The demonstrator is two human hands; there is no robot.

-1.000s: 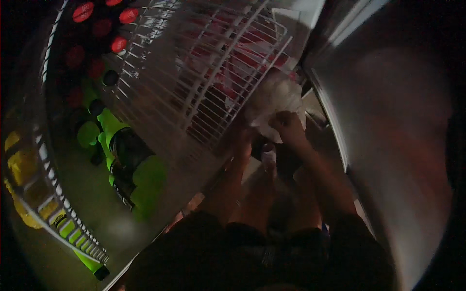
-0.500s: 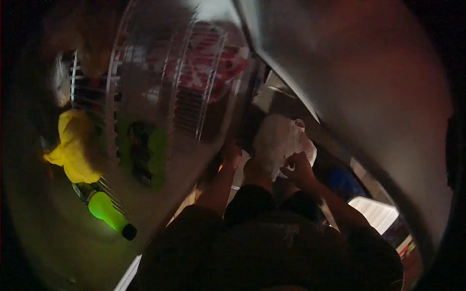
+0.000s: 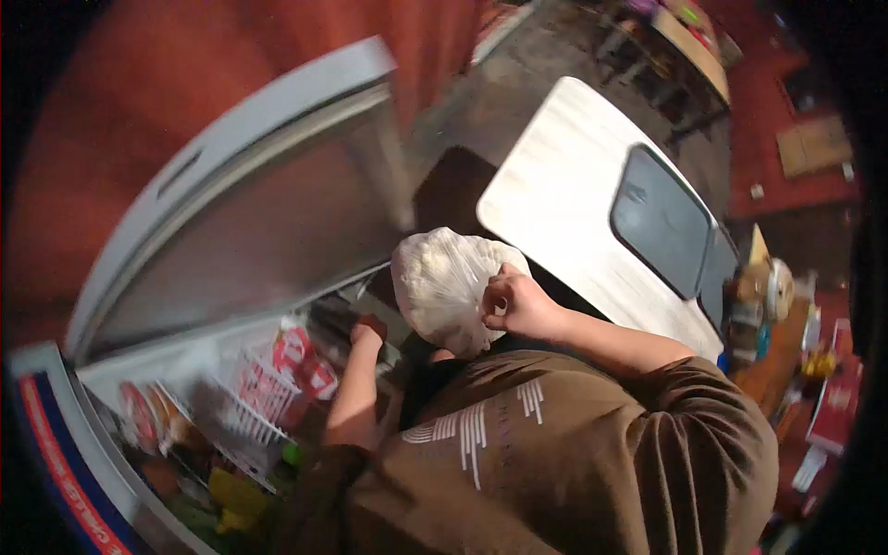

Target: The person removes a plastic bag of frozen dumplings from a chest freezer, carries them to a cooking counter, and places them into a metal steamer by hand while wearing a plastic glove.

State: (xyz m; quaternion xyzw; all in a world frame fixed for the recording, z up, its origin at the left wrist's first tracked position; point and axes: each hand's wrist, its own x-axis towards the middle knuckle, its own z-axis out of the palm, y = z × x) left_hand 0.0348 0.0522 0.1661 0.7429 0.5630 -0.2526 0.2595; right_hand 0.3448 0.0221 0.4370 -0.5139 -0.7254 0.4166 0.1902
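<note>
My right hand (image 3: 520, 303) is closed, pinching the gathered side of a bulging, whitish translucent plastic bag (image 3: 442, 282). The bag hangs in front of my body, and its contents look pale but cannot be made out. My left hand (image 3: 368, 329) has its fingers curled beside the edge of an open fridge (image 3: 199, 342); whatever is in them, if anything, is hidden. Inside the fridge are white wire shelves (image 3: 264, 398), a red-and-white package (image 3: 305, 359) and a yellow bag (image 3: 242, 498).
The fridge's glass door (image 3: 268, 213) stands open ahead to the left. A white table (image 3: 555, 176) with a dark-framed grey panel (image 3: 661, 222) stands ahead to the right. Cluttered goods (image 3: 763, 296) line the far right, and another table (image 3: 694, 51) is farther back.
My view has swung right, from the fridge interior toward the white table. The plastic bag stays in my right hand. My left hand remains beside the fridge edge.
</note>
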